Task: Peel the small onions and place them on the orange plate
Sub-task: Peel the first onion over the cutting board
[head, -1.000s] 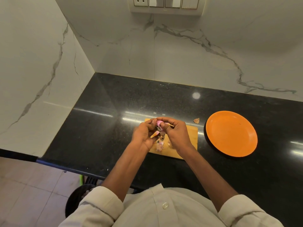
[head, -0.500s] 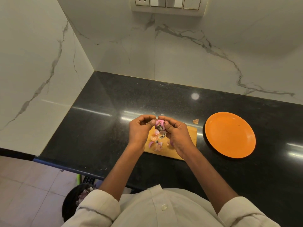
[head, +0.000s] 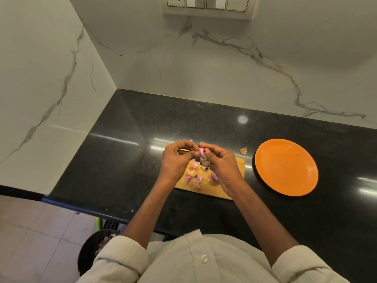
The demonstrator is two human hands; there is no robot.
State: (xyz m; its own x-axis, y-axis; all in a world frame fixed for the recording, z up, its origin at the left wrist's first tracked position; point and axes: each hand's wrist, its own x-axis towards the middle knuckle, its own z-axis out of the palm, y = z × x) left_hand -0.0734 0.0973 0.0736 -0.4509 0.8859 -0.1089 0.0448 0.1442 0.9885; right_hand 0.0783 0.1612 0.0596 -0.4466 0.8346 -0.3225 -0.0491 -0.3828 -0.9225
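Note:
My left hand (head: 177, 159) and my right hand (head: 221, 164) meet above a small wooden cutting board (head: 239, 166), both pinching one small pink onion (head: 202, 152) between the fingertips. A dark flap of skin (head: 205, 165) hangs from its underside. On the board below lie pink and pale peel pieces (head: 193, 176) and a purple onion piece (head: 215, 176), partly hidden by my right hand. The orange plate (head: 285, 167) sits to the right of the board with nothing on it.
A loose scrap of onion skin (head: 243, 150) lies on the black counter (head: 126, 156) between board and plate. Marble walls close the left and back sides. A dark bin (head: 91, 252) holding peels stands on the floor at lower left, below the counter edge.
Both hands stay together over the board, working the onion's skin. A flap of skin now hangs lower from the onion. The view has shifted slightly.

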